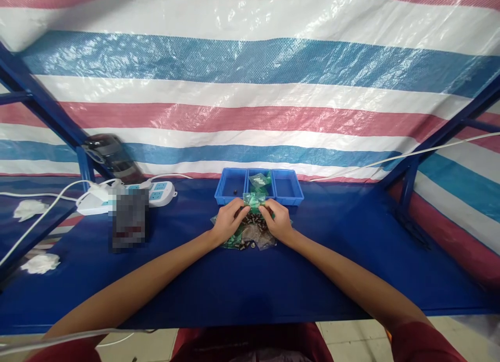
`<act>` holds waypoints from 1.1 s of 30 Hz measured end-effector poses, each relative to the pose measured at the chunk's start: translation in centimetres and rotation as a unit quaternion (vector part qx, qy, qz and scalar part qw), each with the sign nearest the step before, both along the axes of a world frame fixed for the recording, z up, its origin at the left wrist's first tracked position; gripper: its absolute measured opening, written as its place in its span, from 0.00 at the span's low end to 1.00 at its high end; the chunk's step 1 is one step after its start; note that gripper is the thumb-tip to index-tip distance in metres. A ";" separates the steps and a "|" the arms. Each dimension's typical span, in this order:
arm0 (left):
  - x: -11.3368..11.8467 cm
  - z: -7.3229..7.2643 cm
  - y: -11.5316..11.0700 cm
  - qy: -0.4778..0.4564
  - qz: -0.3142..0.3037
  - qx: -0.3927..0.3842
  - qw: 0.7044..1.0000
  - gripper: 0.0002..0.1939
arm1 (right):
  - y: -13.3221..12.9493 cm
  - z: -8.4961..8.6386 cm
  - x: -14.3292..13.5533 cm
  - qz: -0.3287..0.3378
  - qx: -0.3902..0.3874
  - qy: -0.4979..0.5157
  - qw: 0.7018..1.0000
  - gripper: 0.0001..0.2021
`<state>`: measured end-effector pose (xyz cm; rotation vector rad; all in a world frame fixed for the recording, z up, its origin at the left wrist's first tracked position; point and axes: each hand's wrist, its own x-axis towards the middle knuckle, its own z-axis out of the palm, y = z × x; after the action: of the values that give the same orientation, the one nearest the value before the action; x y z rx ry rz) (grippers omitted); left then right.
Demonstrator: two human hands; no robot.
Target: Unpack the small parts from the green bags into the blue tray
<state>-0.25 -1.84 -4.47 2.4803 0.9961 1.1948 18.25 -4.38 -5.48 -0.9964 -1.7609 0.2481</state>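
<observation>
Between them, my left hand and my right hand pinch the two sides of a small clear and green plastic bag. Under and around my fingers lie small dark and metallic parts with more clear bags, spread on the blue table. Just beyond my hands stand three joined blue bins: the left bin holds a small dark piece, the middle one has a green and clear bag in it, and nothing shows inside the right bin.
A white power strip with cables lies at the left, beside a blurred dark object and a dark bottle. Crumpled white tissues are at the far left. Blue frame bars and a striped sheet stand behind the table.
</observation>
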 end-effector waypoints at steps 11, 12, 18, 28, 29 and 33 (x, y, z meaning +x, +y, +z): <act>0.0 -0.3 0.2 -0.005 -0.001 0.032 0.999 0.16 | -0.1 0.1 -0.1 0.004 0.004 -0.012 1.000 0.13; 0.0 -0.3 0.2 -0.002 -0.003 0.032 0.999 0.15 | -0.1 0.1 -0.1 0.002 0.006 -0.012 1.000 0.14; -0.1 -0.1 0.0 0.000 -0.012 0.014 1.000 0.10 | -0.1 0.1 0.0 -0.008 0.009 -0.020 1.000 0.17; -0.1 -0.3 0.1 0.007 -0.012 0.021 1.000 0.14 | 0.0 0.2 0.0 0.004 0.019 -0.018 1.000 0.16; -0.1 -0.4 0.1 0.006 -0.009 0.022 1.000 0.14 | 0.0 0.2 0.0 0.005 0.018 -0.019 1.000 0.16; -0.1 -0.5 0.1 0.003 0.000 0.023 1.000 0.15 | -0.1 0.3 0.1 0.009 0.013 -0.026 1.000 0.16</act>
<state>-0.32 -1.70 -4.93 2.5199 0.9812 1.2245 18.40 -4.48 -5.17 -0.9774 -1.8160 0.2121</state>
